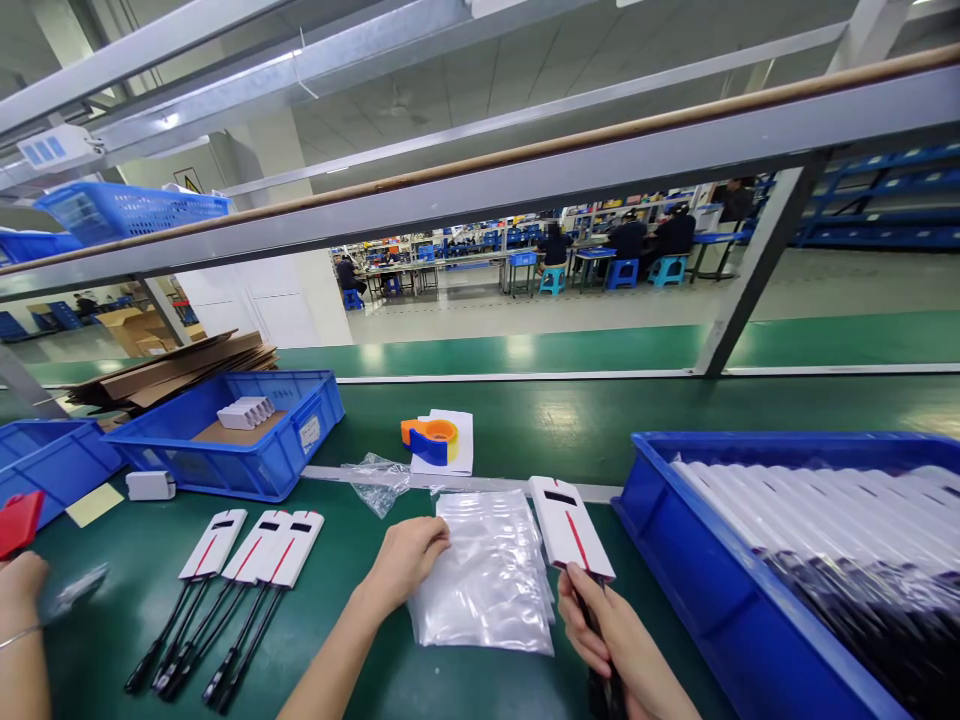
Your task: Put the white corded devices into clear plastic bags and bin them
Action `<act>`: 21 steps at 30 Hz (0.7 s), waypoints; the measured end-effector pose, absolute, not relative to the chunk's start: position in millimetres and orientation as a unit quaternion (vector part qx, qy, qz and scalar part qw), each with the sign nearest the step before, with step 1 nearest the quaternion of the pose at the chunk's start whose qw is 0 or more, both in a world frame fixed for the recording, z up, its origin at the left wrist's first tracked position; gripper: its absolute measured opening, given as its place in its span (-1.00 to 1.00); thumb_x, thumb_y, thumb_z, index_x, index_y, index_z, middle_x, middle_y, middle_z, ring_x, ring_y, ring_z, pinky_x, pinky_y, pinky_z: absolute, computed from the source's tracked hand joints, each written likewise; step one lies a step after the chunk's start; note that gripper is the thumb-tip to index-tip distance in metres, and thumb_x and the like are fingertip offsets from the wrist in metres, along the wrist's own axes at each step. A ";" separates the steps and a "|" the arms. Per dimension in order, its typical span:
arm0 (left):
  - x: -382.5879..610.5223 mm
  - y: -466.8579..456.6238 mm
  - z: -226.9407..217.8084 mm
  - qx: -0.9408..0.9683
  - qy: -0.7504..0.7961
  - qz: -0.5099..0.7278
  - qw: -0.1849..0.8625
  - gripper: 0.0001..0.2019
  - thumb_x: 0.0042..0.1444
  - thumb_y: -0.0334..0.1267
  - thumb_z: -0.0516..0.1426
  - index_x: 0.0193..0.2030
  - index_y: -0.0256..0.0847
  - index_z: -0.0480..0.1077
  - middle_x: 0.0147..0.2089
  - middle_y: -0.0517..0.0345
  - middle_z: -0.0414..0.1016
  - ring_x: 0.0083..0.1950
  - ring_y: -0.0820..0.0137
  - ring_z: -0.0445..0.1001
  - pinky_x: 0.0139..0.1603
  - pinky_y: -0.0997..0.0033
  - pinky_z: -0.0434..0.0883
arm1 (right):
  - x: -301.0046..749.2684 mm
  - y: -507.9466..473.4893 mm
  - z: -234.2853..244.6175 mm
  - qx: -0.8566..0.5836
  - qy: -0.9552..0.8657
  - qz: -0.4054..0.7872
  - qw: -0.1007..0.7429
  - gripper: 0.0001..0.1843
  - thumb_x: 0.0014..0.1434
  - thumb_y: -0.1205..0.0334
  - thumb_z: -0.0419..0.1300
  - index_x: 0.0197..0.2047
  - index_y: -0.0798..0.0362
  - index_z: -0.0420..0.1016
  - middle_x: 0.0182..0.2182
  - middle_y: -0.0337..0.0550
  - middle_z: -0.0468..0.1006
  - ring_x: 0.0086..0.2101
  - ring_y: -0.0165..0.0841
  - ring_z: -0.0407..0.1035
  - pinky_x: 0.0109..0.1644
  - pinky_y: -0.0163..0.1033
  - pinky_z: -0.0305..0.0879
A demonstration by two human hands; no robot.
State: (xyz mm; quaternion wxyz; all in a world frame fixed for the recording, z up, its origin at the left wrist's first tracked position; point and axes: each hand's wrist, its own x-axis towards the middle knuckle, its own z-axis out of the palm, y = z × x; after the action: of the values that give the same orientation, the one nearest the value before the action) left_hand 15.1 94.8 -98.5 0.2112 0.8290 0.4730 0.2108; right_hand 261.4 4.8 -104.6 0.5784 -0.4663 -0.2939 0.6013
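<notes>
My right hand [611, 635] is wrapped round the black cables at the lower end of a flat white device [566, 525] with a red stripe and a dark window. The device is held tilted just right of a stack of clear plastic bags [487, 580]. My left hand [409, 555] is closed at the upper left edge of that stack, thumb and fingers pinching a plastic bag; the fingertips are partly hidden. Several similar white devices [292, 550] with black cables lie on the green table to the left.
A blue crate [697, 540] at right holds several bagged devices. An orange and blue tape dispenser [431, 440] lies on white paper beyond the bags. Another blue crate [300, 440] stands back left. A co-worker's hand [19, 590] with a red object [19, 522] shows at far left.
</notes>
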 end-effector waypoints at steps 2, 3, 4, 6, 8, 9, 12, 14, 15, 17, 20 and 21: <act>13.3 92.9 -97.7 0.837 0.459 0.215 0.206 -0.78 0.34 -0.31 0.05 -0.21 -0.11 0.55 -0.19 0.11 0.59 -0.12 0.26 0.52 -0.09 0.37 0.36 | 261.0 6.9 -109.1 -0.475 -0.308 0.585 0.581 -0.38 -0.02 -0.32 0.41 -0.48 0.12 0.40 -0.62 -0.41 0.27 -0.66 -0.68 -0.11 -0.63 -0.48 -0.20; 12.3 92.0 -97.5 0.841 0.451 0.217 0.205 -0.77 0.35 -0.30 0.05 -0.22 -0.11 0.55 -0.16 0.11 0.59 -0.09 0.27 0.52 -0.06 0.38 0.37 | 261.0 8.0 -111.2 -0.481 -0.314 0.579 0.579 -0.38 -0.04 -0.32 0.42 -0.49 0.12 0.40 -0.61 -0.40 0.28 -0.66 -0.68 -0.10 -0.62 -0.47 -0.20; 11.3 91.1 -97.5 0.845 0.444 0.218 0.202 -0.76 0.36 -0.29 0.05 -0.21 -0.10 0.56 -0.13 0.10 0.58 -0.07 0.27 0.51 -0.05 0.39 0.38 | 261.0 9.0 -113.3 -0.488 -0.318 0.576 0.574 -0.37 -0.06 -0.33 0.43 -0.48 0.12 0.41 -0.61 -0.39 0.28 -0.66 -0.68 -0.10 -0.61 -0.46 -0.21; 9.9 89.5 -98.2 0.852 0.434 0.220 0.194 -0.75 0.38 -0.28 0.03 -0.15 -0.10 0.57 -0.07 0.06 0.53 -0.05 0.26 0.49 -0.04 0.35 0.40 | 261.2 11.1 -117.5 -0.500 -0.323 0.574 0.562 -0.35 -0.09 -0.36 0.42 -0.45 0.13 0.46 -0.61 -0.38 0.30 -0.66 -0.66 -0.09 -0.61 -0.43 -0.21; 9.5 88.2 -99.3 0.857 0.428 0.222 0.181 -0.73 0.39 -0.28 0.00 -0.02 -0.09 0.55 -0.02 0.01 0.50 -0.03 0.22 0.45 -0.02 0.25 0.41 | 261.6 12.9 -121.9 -0.511 -0.324 0.573 0.553 -0.33 -0.11 -0.39 0.41 -0.44 0.14 0.49 -0.63 -0.37 0.30 -0.66 -0.65 -0.09 -0.60 -0.41 -0.22; 9.6 87.5 -99.9 0.859 0.427 0.224 0.174 -0.71 0.39 -0.29 -0.01 0.06 -0.08 0.52 0.01 -0.01 0.48 -0.01 0.18 0.43 0.00 0.19 0.40 | 262.0 13.6 -124.1 -0.515 -0.325 0.572 0.550 -0.32 -0.11 -0.40 0.40 -0.45 0.14 0.49 -0.63 -0.37 0.30 -0.66 -0.64 -0.10 -0.59 -0.39 -0.23; 10.3 85.1 -100.2 0.863 0.421 0.228 0.158 -0.62 0.40 -0.32 -0.03 0.26 -0.04 0.41 0.15 -0.08 0.44 0.08 0.09 0.38 0.08 0.02 0.37 | 264.6 14.5 -129.6 -0.520 -0.326 0.567 0.549 -0.33 -0.07 -0.41 0.37 -0.47 0.13 0.48 -0.63 -0.36 0.29 -0.64 -0.62 -0.11 -0.56 -0.36 -0.24; 10.1 83.1 -99.1 0.861 0.415 0.239 0.170 -0.60 0.42 -0.31 -0.06 0.31 -0.03 0.36 0.18 -0.07 0.43 0.12 0.12 0.38 0.13 0.04 0.38 | 267.3 14.4 -131.4 -0.520 -0.328 0.561 0.555 -0.32 -0.05 -0.42 0.35 -0.44 0.14 0.51 -0.60 -0.36 0.27 -0.62 -0.60 -0.13 -0.54 -0.33 -0.26; 9.7 82.3 -98.2 0.855 0.412 0.252 0.191 -0.60 0.43 -0.29 -0.07 0.31 -0.02 0.36 0.18 -0.06 0.44 0.14 0.15 0.39 0.15 0.08 0.38 | 268.6 14.3 -131.6 -0.520 -0.330 0.556 0.559 -0.32 -0.05 -0.42 0.35 -0.42 0.14 0.54 -0.58 -0.36 0.25 -0.60 -0.59 -0.13 -0.52 -0.32 -0.26; 8.6 81.9 -96.5 0.835 0.402 0.279 0.252 -0.61 0.45 -0.25 -0.08 0.29 -0.02 0.40 0.18 -0.03 0.46 0.19 0.20 0.40 0.22 0.15 0.36 | 269.7 14.6 -130.6 -0.520 -0.338 0.544 0.566 -0.31 -0.05 -0.42 0.36 -0.33 0.14 0.60 -0.57 -0.39 0.19 -0.57 -0.56 -0.14 -0.49 -0.31 -0.26; 7.7 84.7 -95.5 0.813 0.389 0.292 0.321 -0.65 0.44 -0.19 -0.04 0.20 -0.05 0.48 0.21 -0.01 0.47 0.25 0.20 0.39 0.30 0.16 0.31 | 264.5 17.9 -127.5 -0.517 -0.355 0.537 0.565 -0.28 -0.03 -0.37 0.37 -0.11 0.13 0.63 -0.49 -0.31 0.36 -0.55 -0.53 -0.11 -0.47 -0.29 -0.18; 8.0 86.0 -95.7 0.811 0.386 0.289 0.330 -0.65 0.43 -0.18 -0.03 0.18 -0.07 0.50 0.22 -0.01 0.48 0.25 0.19 0.39 0.30 0.16 0.30 | 260.7 20.0 -126.9 -0.513 -0.360 0.538 0.563 -0.26 -0.01 -0.37 0.36 -0.03 0.11 0.62 -0.40 -0.24 0.47 -0.55 -0.53 -0.09 -0.47 -0.29 -0.14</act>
State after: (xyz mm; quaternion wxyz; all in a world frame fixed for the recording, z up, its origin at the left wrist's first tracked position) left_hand 8.0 86.0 -95.7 0.3302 0.8113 0.3863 0.2889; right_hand 260.7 20.0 -126.9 0.5634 -0.5127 -0.3602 0.5384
